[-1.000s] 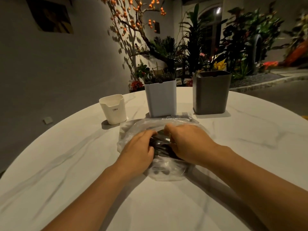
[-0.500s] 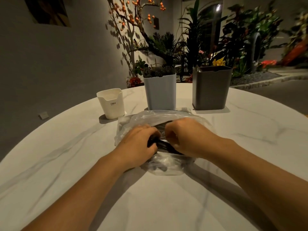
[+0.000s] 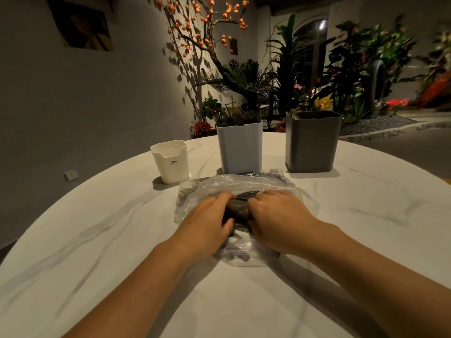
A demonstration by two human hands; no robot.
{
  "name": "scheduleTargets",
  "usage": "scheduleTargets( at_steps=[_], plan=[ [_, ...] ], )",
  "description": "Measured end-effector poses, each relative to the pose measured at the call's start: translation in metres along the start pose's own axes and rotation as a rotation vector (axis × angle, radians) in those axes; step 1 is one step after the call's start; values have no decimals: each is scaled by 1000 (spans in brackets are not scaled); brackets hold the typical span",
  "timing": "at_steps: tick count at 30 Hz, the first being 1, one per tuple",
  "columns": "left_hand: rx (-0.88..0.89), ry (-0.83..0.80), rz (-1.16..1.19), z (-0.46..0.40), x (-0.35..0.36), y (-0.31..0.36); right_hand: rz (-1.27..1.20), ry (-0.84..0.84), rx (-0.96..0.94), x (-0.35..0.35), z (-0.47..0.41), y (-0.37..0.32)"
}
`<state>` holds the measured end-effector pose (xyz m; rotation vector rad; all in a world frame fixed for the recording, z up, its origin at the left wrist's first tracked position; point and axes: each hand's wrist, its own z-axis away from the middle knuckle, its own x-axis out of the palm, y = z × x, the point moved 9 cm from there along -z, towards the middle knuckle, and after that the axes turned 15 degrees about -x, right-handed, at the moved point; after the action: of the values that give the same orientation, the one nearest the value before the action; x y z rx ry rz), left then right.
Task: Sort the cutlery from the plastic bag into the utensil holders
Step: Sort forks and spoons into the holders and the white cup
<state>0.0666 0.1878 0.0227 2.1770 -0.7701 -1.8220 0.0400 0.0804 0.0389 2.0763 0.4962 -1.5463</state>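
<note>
Both hands, left hand (image 3: 207, 220) and right hand (image 3: 278, 215), still clutch the plastic bag (image 3: 239, 184) of dark cutlery (image 3: 240, 203) mid-desk (image 3: 97, 240), knuckles now closer together, near the white holder (image 3: 170, 162), blue holder (image 3: 240, 147) and grey holder (image 3: 311, 142).

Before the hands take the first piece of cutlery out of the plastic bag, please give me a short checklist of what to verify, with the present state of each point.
1. Plastic bag lies flat on the table, in front of the holders: ok.
2. Bag mouth is open wide enough to pull a piece out: cannot tell.
3. Left hand and right hand both grip the bag and the dark cutlery in it: ok.
4. White holder upright: ok.
5. Grey holder upright, its top open: ok.
6. Light blue holder has free room: cannot tell; items already stand in it.
</note>
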Motion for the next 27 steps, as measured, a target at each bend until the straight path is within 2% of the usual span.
scheduleTargets(
  at_steps=[6,11,18,21,27],
  plan=[
    [-14,-19,-9,-1,5,-3,53,-13,-44,5,-3,-5],
    [13,37,-24,-1,2,-3,87,-8,-70,2,0,-8],
    [166,104,-13,5,-2,10,90,84,-86,-24,1,-16],
    [173,180,16,7,-13,14,51,149,-104,-38,5,-20],
    [198,196,-38,14,-24,18,-179,206,-109,-39,10,-16]
  ],
)
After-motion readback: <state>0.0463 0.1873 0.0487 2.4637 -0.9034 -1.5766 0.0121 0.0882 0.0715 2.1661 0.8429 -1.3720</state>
